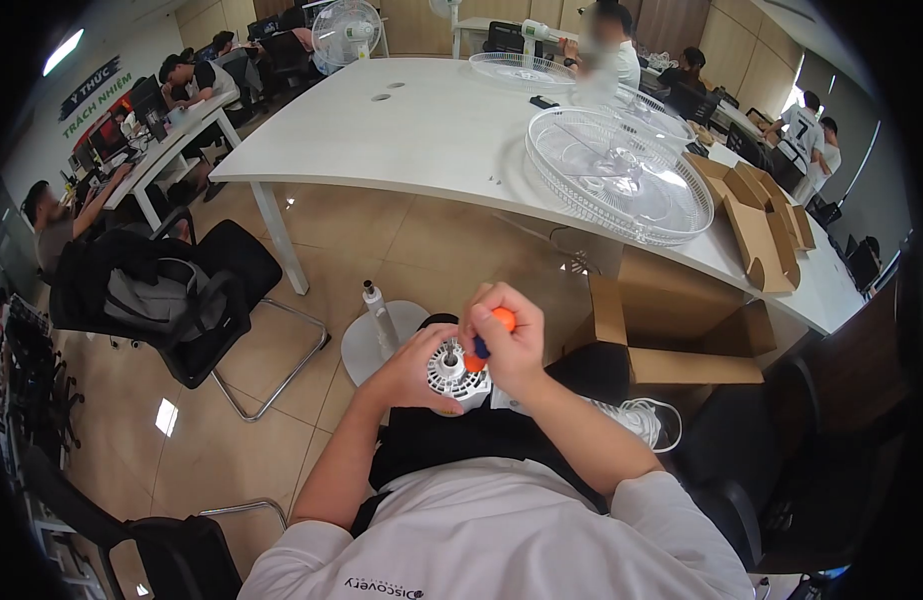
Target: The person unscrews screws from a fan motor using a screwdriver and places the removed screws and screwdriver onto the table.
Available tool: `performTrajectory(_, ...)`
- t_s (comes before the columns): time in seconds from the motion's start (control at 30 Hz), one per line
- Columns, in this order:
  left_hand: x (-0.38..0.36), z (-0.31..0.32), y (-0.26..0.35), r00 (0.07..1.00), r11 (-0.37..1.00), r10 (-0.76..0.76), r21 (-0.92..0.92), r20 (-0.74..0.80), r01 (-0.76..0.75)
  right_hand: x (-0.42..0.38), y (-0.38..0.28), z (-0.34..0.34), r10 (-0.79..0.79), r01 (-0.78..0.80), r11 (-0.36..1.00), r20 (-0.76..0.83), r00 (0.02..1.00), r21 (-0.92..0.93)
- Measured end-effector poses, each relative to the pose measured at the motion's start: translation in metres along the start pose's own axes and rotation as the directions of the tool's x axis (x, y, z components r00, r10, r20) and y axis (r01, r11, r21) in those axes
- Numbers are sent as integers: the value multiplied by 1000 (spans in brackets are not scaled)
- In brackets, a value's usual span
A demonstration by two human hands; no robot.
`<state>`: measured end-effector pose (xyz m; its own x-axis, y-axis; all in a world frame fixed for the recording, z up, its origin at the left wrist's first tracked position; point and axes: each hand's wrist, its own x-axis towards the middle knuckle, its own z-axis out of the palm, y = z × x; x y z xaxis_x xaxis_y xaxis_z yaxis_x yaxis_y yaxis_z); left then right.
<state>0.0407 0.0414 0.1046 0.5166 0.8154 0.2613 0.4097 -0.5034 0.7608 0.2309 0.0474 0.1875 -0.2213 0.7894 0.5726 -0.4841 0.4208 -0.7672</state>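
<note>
In my lap sits a white fan motor housing (448, 378) with a slotted round face and a shaft at its centre. My left hand (414, 365) is wrapped round the housing's left side. A screwdriver (476, 362) with an orange and dark blue handle is gripped in my right hand (514, 340), over the right part of the housing. I cannot make out the screwdriver's tip. Just beyond my left hand, a white fan stand pole (379, 312) rises from a round white base (354, 345) on the floor.
Ahead stands a white table (382, 130) bearing fan grilles (622, 175) and cardboard packing (752, 215). An open cardboard box (682, 362) is on the floor to my right. A black chair (232, 265) with a grey backpack (157, 300) is at left. Several people sit or stand farther off.
</note>
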Motion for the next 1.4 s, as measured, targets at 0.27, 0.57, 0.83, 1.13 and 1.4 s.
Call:
performTrajectory(0.27,4,-2,1,1000,992,-1,-129,-10,-1,-2,24,10,-91,120,963,128,988,-241)
performTrajectory(0.57,3,-3,0,998,988,-56,-144,29,59,2,26,19,-12,14,979,9,1000,-202)
performTrajectory(0.83,2,-4,3,1000,996,-2,-94,0,2,5,31,20,48,-61,959,-52,997,-278)
performTrajectory(1.13,4,1,-7,998,981,-60,-185,3,59,1,25,38,-94,12,872,-144,985,-489)
performTrajectory(1.4,5,2,-7,999,982,-38,-187,-5,37,4,29,40,-108,-50,793,-221,969,-608)
